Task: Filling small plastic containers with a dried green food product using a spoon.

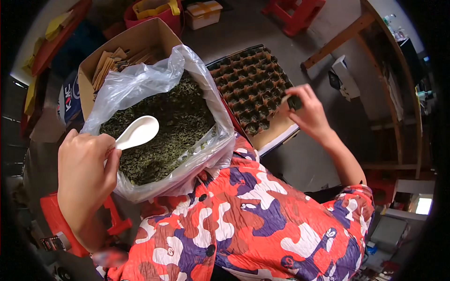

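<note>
My left hand grips the handle of a white soup spoon, whose bowl looks empty. The spoon is above dried, crumbled green leaves in a clear plastic bag that lines an open cardboard box. Over to the right, my right hand pinches a small dark-green item with a pale edge; its exact kind is unclear. That hand is at the right edge of a shallow tray, filled with rows of small brown open cups that look dark inside.
Folded brown paper packets stand in the far part of the cardboard box. Beyond it are a red bucket and a white taped box. Red plastic stools and a wooden table frame stand around.
</note>
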`<action>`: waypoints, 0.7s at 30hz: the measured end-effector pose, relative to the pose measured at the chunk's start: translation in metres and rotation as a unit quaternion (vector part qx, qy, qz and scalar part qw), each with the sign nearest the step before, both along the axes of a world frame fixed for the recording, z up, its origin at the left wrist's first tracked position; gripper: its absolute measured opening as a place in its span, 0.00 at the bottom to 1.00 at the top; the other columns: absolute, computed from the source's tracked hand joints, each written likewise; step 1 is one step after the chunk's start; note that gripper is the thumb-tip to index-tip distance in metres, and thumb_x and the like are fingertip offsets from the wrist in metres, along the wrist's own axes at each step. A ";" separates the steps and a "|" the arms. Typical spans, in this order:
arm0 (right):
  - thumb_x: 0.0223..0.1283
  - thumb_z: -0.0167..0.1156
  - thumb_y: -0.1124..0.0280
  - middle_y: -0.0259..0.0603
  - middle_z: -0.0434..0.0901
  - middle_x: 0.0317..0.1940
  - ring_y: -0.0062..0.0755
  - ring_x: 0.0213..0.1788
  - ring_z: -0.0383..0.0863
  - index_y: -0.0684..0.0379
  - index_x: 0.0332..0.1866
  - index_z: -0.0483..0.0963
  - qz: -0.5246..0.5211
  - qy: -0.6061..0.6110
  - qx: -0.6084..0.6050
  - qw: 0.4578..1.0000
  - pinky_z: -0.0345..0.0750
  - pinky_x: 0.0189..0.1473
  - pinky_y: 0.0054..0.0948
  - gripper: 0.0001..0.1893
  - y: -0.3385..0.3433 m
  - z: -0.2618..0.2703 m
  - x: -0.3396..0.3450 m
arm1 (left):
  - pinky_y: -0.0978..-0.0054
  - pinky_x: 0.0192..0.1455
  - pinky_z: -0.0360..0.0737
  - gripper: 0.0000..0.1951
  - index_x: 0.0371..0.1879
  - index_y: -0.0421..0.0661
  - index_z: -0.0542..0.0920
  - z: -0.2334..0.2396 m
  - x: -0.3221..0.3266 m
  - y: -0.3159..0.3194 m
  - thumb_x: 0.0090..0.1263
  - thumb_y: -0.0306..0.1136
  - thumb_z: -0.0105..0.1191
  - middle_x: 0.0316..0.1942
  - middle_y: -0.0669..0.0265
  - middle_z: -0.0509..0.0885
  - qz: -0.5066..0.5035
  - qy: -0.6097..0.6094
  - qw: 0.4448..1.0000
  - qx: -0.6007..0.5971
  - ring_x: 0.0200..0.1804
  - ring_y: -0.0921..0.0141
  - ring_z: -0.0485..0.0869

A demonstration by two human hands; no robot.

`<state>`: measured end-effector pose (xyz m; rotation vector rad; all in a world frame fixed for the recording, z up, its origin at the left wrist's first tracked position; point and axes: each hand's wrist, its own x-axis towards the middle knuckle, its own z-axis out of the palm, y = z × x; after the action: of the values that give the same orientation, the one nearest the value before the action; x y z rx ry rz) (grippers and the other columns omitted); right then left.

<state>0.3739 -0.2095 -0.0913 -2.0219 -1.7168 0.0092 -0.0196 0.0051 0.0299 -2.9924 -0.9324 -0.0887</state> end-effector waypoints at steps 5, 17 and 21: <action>0.47 0.69 0.79 0.48 0.75 0.51 0.51 0.55 0.78 0.61 0.55 0.72 -0.073 0.080 -0.089 0.990 0.76 0.56 0.38 0.26 -0.049 -0.083 0.015 | 0.58 0.41 0.73 0.08 0.20 0.42 0.77 -0.008 0.009 0.003 0.58 0.29 0.61 0.19 0.55 0.78 -0.012 0.019 0.999 -0.033 0.28 0.53 0.79; 0.45 0.71 0.81 0.45 0.71 0.56 0.44 0.57 0.75 0.57 0.65 0.65 -0.064 0.147 -0.071 0.985 0.81 0.56 0.35 0.38 -0.036 -0.157 0.006 | 0.58 0.40 0.73 0.09 0.18 0.42 0.77 -0.022 0.014 0.000 0.58 0.29 0.61 0.17 0.55 0.78 -0.021 0.025 0.999 -0.043 0.27 0.53 0.79; 0.45 0.70 0.85 0.41 0.68 0.59 0.39 0.59 0.73 0.52 0.68 0.63 -0.078 0.200 -0.092 0.972 0.86 0.51 0.32 0.41 -0.036 -0.146 -0.001 | 0.58 0.40 0.73 0.09 0.18 0.41 0.79 -0.029 0.016 0.001 0.58 0.29 0.60 0.18 0.54 0.79 -0.025 0.033 0.998 -0.056 0.26 0.53 0.80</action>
<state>0.3734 -0.2454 -0.2376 -2.1031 -1.3445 0.5058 -0.0040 0.0057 0.0009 -3.0992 -0.8849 0.0636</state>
